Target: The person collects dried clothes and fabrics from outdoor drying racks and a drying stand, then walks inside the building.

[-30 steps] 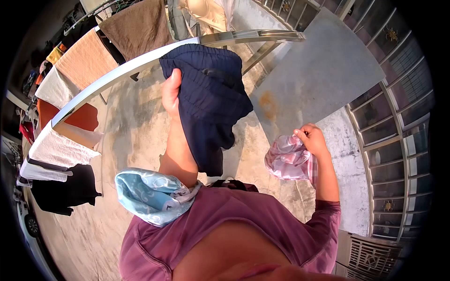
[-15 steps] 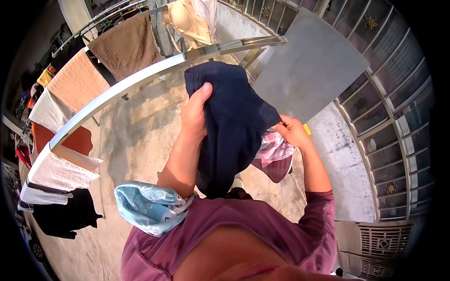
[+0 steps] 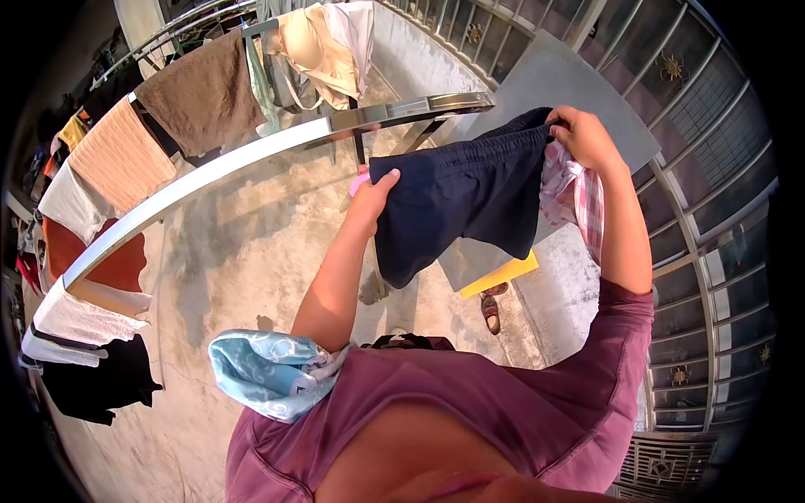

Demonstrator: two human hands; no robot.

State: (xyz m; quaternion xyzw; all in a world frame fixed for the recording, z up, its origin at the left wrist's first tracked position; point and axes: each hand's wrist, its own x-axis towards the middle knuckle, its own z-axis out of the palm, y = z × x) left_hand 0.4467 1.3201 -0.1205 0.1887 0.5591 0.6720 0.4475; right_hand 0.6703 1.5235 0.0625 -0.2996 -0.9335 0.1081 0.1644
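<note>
A pair of navy blue shorts point(image 3: 461, 197) is stretched out sideways in front of me, its gathered elastic waistband at the top. My left hand point(image 3: 375, 201) is closed on the left end of the waistband, thumb on the near side. At the other end, my right hand point(image 3: 584, 138) pinches the waistband with bent fingers. A pink and white checked cloth point(image 3: 574, 189) hangs beside my right wrist. Around my left upper arm sits a bunched light blue patterned cloth point(image 3: 268, 373). Something pink shows behind my left hand, too covered to name.
A shiny metal rail point(image 3: 210, 168) curves across just beyond the shorts. A brown towel point(image 3: 205, 92), a peach towel point(image 3: 126, 155), a beige bra point(image 3: 310, 50) and other laundry hang on racks. A grey panel point(image 3: 553, 84) leans near barred windows point(image 3: 696, 193). Below lies a yellow board point(image 3: 501, 275).
My right hand has moved up and to the right, spreading the shorts that hung bunched before. My left hand has shifted slightly down and right, still gripping the waistband.
</note>
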